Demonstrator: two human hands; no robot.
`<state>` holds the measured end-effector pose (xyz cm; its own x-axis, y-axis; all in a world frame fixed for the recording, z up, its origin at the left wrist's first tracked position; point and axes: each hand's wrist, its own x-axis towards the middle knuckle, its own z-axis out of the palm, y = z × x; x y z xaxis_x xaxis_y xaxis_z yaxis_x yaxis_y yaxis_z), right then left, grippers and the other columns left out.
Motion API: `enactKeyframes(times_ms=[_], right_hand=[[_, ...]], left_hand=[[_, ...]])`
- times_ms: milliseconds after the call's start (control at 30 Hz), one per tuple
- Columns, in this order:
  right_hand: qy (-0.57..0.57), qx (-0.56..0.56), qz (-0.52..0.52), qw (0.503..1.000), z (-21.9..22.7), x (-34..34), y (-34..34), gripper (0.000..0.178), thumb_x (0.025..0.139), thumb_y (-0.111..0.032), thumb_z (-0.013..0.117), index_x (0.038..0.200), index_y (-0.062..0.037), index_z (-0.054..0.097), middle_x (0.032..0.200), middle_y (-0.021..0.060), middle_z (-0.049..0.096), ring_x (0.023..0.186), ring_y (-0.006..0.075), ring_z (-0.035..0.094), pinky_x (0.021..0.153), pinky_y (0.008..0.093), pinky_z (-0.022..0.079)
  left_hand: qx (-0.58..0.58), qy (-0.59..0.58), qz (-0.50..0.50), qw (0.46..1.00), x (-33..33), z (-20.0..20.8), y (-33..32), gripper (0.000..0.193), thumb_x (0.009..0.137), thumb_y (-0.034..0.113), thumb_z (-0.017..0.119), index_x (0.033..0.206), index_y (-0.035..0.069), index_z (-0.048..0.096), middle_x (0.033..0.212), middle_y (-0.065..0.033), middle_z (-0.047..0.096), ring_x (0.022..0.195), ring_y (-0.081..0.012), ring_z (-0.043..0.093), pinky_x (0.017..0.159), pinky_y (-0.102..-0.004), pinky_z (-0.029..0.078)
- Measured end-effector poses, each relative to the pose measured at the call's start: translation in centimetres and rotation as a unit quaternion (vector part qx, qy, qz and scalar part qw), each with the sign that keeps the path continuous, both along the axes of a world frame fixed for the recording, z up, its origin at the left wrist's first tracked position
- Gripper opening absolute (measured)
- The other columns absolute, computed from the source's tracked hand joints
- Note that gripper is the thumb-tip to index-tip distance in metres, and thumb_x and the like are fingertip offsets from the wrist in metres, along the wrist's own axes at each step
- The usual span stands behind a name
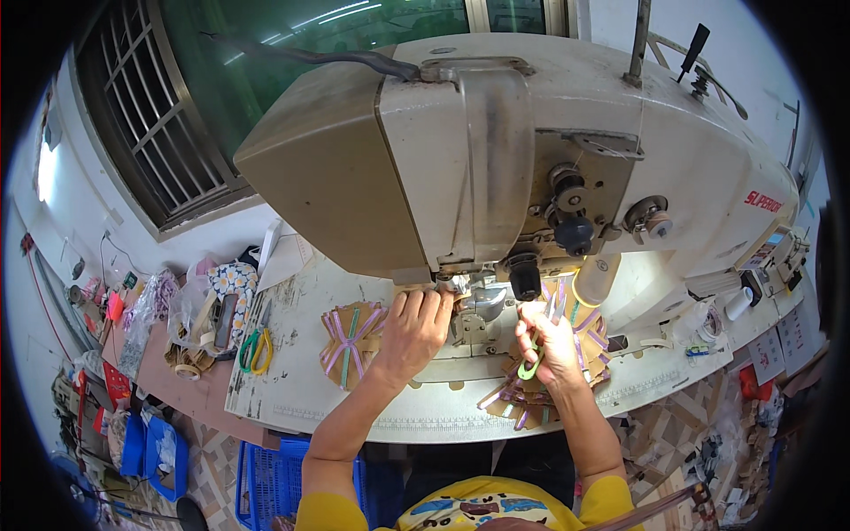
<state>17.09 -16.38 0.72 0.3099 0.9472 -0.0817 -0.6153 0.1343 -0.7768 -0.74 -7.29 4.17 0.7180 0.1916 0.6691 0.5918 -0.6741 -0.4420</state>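
Observation:
A large cream sewing machine [443,150] stands over a pale worktable. My left hand [412,334] is beside its needle area, fingers curled down and pressed together; what they hold is hidden under them. My right hand [547,343], just right of the presser foot, is closed around small thread snips with a light green handle [529,365], metal blades pointing up and away. Under and around that hand lie several brown pieces with purple and green strips [591,341]. A similar striped piece [347,343] lies flat left of my left forearm.
Green-handled scissors [249,350] and yellow-handled ones [262,351] lie on the table's left side. Bags, a tape roll and a flowered cloth [235,290] crowd beyond. Below stand a blue basket [258,487] and a blue bin [168,482]. A white thread spool [738,303] stands at right.

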Motion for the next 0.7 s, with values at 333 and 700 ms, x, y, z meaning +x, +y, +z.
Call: enactKeyframes(times_ms=[333,700], right_hand=[[-0.103,0.105,-0.123,0.981,2.1,-0.9,2.7,0.011,0.077,-0.011,0.056,0.078,-0.0028,0.049,0.063,0.0082,0.055,0.039,0.0052,0.041,0.033,0.0157,0.028],[-0.147,0.093,-0.132,0.976,2.5,-0.8,2.3,0.010,0.077,-0.012,0.056,0.074,-0.0028,0.053,0.060,0.0049,0.055,0.039,0.0027,0.039,0.034,0.0152,0.027]], left_hand=[[0.003,-0.014,-0.027,1.000,0.0,0.7,-1.3,0.023,0.068,0.007,0.053,0.089,0.000,0.057,0.062,-0.0022,0.045,0.062,-0.0138,0.045,0.059,-0.0262,0.036],[-0.048,0.012,0.093,0.994,4.6,1.3,-5.7,0.012,0.066,0.006,0.051,0.073,-0.002,0.057,0.062,-0.0056,0.048,0.058,-0.0140,0.042,0.055,-0.0259,0.033]])
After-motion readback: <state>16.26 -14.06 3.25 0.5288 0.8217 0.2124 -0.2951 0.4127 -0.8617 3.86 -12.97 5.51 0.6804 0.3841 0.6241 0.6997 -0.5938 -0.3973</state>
